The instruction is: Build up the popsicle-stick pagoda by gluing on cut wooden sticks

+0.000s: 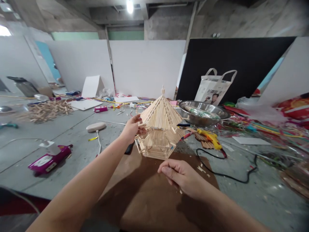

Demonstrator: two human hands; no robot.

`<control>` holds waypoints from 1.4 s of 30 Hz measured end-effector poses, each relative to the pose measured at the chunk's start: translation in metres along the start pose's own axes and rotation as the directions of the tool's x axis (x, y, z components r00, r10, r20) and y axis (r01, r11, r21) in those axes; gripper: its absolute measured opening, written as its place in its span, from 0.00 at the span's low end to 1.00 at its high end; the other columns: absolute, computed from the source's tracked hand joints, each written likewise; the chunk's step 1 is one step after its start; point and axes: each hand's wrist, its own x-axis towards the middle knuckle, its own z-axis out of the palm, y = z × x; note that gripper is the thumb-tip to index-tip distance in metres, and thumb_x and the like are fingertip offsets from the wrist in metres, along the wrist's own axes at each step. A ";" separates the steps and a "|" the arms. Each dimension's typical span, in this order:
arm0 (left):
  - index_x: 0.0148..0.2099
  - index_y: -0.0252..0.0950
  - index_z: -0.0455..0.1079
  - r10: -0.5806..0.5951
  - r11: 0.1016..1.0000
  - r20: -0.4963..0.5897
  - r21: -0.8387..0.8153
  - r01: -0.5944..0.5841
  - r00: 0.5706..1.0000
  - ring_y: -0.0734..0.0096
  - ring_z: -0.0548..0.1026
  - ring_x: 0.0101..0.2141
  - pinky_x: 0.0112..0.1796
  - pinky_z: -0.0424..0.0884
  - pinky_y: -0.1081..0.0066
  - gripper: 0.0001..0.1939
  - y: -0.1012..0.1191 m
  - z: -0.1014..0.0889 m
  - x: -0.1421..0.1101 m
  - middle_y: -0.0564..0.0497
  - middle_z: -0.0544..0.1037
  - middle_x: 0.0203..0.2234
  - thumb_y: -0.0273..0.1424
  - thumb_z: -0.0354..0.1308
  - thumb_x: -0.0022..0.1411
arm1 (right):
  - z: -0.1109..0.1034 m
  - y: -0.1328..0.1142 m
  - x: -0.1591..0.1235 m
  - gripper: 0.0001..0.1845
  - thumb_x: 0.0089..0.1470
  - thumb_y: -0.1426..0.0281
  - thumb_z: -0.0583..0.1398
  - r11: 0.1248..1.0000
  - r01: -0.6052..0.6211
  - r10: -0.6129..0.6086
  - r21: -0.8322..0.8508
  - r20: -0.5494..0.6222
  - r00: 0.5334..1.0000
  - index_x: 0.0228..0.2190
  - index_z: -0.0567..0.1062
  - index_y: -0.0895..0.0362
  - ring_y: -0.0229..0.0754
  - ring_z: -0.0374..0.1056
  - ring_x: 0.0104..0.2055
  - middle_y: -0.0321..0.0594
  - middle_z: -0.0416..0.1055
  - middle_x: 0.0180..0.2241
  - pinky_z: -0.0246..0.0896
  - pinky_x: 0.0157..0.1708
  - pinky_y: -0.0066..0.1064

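A small pavilion model (162,112) made of pale wooden sticks stands upright in the middle, with a pointed roof and a railed base. My left hand (132,129) is at its left side, the fingers curled around the roof's lower edge. In front of the base, nearer to me, my right hand (180,175) is closed, thumb pressed against the fingers. Whatever it may hold is hidden. Under the model and my hands lies a brown board (135,183), with a few wood scraps (202,170) at its right.
A yellow glue gun (212,138) with a black cable lies right of the model. Behind it is a metal bowl (205,120) and a white bag (213,85). A purple power strip (51,161) and a stick pile (48,110) are on the left.
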 end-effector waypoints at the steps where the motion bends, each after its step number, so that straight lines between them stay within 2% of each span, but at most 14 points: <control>1: 0.41 0.34 0.61 0.009 1.000 -0.005 0.016 -0.009 1.000 0.84 0.64 0.12 0.14 0.58 0.80 0.16 0.001 0.000 0.002 0.57 0.66 0.21 0.26 0.55 0.46 | -0.002 0.001 0.000 0.18 0.52 0.58 0.51 1.000 -0.002 0.002 -0.006 -0.002 1.000 0.29 0.70 0.59 0.29 0.51 0.17 0.30 0.58 0.16 0.45 0.17 0.22; 5: 0.31 0.32 0.63 0.006 0.995 -0.068 0.104 0.001 0.998 0.87 0.49 0.07 0.10 0.42 0.82 0.08 0.004 -0.005 0.002 0.63 0.55 0.09 0.32 0.54 0.50 | -0.011 0.004 0.000 0.18 0.53 0.57 0.50 1.000 0.011 -0.012 -0.017 -0.023 1.000 0.30 0.70 0.59 0.29 0.51 0.18 0.30 0.57 0.16 0.45 0.19 0.23; 8: 0.27 0.32 0.65 -0.013 0.984 -0.043 0.175 0.020 0.999 0.87 0.47 0.08 0.11 0.40 0.82 0.08 0.005 -0.011 -0.010 0.63 0.53 0.07 0.34 0.55 0.49 | -0.018 0.005 0.001 0.19 0.53 0.57 0.50 0.999 0.026 -0.028 -0.047 -0.048 0.998 0.30 0.70 0.59 0.30 0.51 0.19 0.30 0.56 0.16 0.45 0.20 0.24; 13: 0.25 0.36 0.72 0.122 0.776 0.258 0.577 -0.254 0.959 0.78 0.67 0.20 0.22 0.60 0.80 0.05 0.011 -0.017 -0.033 0.54 0.72 0.17 0.30 0.56 0.48 | -0.025 0.007 0.004 0.20 0.52 0.55 0.49 0.995 0.034 -0.042 -0.098 -0.073 0.996 0.30 0.69 0.58 0.30 0.51 0.20 0.30 0.55 0.17 0.45 0.20 0.24; 17: 0.29 0.41 0.74 0.186 0.653 0.376 0.643 -0.400 0.908 0.72 0.71 0.25 0.28 0.63 0.77 0.05 0.020 -0.022 -0.043 0.53 0.76 0.21 0.29 0.57 0.48 | -0.025 0.010 0.005 0.20 0.53 0.55 0.49 0.990 0.033 -0.043 -0.139 -0.068 0.997 0.29 0.70 0.58 0.31 0.53 0.21 0.32 0.57 0.18 0.47 0.21 0.24; 20: 0.32 0.41 0.74 0.330 0.571 0.392 0.642 -0.512 0.859 0.72 0.72 0.28 0.32 0.63 0.78 0.07 0.028 -0.026 -0.048 0.52 0.76 0.26 0.28 0.57 0.48 | -0.025 0.010 0.004 0.20 0.54 0.57 0.49 0.983 0.045 -0.057 -0.179 -0.060 0.997 0.29 0.71 0.58 0.31 0.53 0.22 0.32 0.57 0.19 0.48 0.22 0.24; 22: 0.33 0.40 0.73 0.490 0.517 0.306 0.652 -0.554 0.817 0.74 0.71 0.29 0.34 0.62 0.79 0.07 0.030 -0.028 -0.048 0.52 0.76 0.28 0.28 0.56 0.50 | -0.025 0.011 0.004 0.20 0.54 0.57 0.48 0.981 0.044 -0.057 -0.191 -0.059 0.997 0.30 0.71 0.58 0.31 0.53 0.22 0.32 0.57 0.18 0.47 0.22 0.24; 25: 0.32 0.37 0.68 0.700 0.552 -0.008 0.640 -0.534 0.714 0.77 0.68 0.27 0.33 0.62 0.79 0.07 0.030 -0.030 -0.038 0.53 0.71 0.24 0.31 0.50 0.56 | -0.026 0.012 0.004 0.19 0.54 0.57 0.49 0.983 0.033 -0.046 -0.179 -0.070 0.996 0.31 0.71 0.58 0.31 0.53 0.21 0.31 0.57 0.18 0.47 0.21 0.24; 28: 0.28 0.35 0.64 0.695 0.688 -0.267 0.517 -0.509 0.668 0.78 0.66 0.26 0.30 0.62 0.79 0.11 0.026 -0.032 -0.018 0.53 0.68 0.23 0.34 0.46 0.58 | -0.025 0.014 0.004 0.19 0.53 0.57 0.49 0.988 0.022 -0.034 -0.155 -0.074 0.997 0.31 0.71 0.58 0.32 0.54 0.21 0.32 0.57 0.18 0.47 0.21 0.24; 30: 0.26 0.34 0.64 0.606 0.760 -0.314 0.499 -0.417 0.730 0.80 0.62 0.20 0.23 0.59 0.80 0.11 0.023 -0.033 -0.006 0.56 0.65 0.18 0.34 0.48 0.56 | -0.025 0.015 0.004 0.19 0.53 0.57 0.49 0.988 0.016 -0.027 -0.151 -0.071 0.997 0.31 0.71 0.58 0.32 0.54 0.21 0.32 0.57 0.18 0.47 0.21 0.23; 33: 0.27 0.34 0.63 0.350 0.883 -0.292 0.420 -0.210 0.890 0.83 0.54 0.11 0.14 0.48 0.80 0.09 0.021 -0.028 0.005 0.61 0.55 0.10 0.34 0.51 0.54 | -0.025 0.016 0.004 0.19 0.53 0.56 0.49 0.987 0.005 -0.016 -0.164 -0.065 0.998 0.31 0.71 0.57 0.32 0.54 0.21 0.32 0.57 0.17 0.47 0.21 0.23; 35: 0.27 0.35 0.61 0.184 0.937 -0.253 0.336 -0.092 0.950 0.84 0.50 0.08 0.11 0.43 0.80 0.09 0.021 -0.022 0.009 0.63 0.51 0.08 0.36 0.52 0.53 | -0.025 0.016 0.004 0.19 0.53 0.56 0.49 0.984 0.000 -0.011 -0.177 -0.063 0.998 0.31 0.71 0.57 0.32 0.54 0.21 0.32 0.57 0.17 0.47 0.21 0.24; 38: 0.27 0.35 0.59 0.064 0.960 -0.195 0.280 -0.007 0.979 0.85 0.49 0.07 0.10 0.41 0.81 0.10 0.021 -0.013 0.012 0.64 0.50 0.08 0.36 0.52 0.53 | -0.024 0.015 0.004 0.19 0.53 0.57 0.49 0.979 0.009 -0.023 -0.206 -0.066 0.998 0.30 0.71 0.57 0.32 0.55 0.21 0.32 0.59 0.18 0.49 0.22 0.24; 42: 0.25 0.34 0.59 0.084 0.966 -0.190 0.256 -0.033 0.978 0.86 0.48 0.07 0.10 0.41 0.82 0.08 0.019 -0.009 0.015 0.64 0.51 0.08 0.32 0.53 0.53 | -0.026 0.016 0.002 0.18 0.54 0.57 0.49 0.978 0.015 -0.029 -0.209 -0.064 0.998 0.31 0.71 0.57 0.31 0.55 0.22 0.32 0.58 0.18 0.48 0.22 0.24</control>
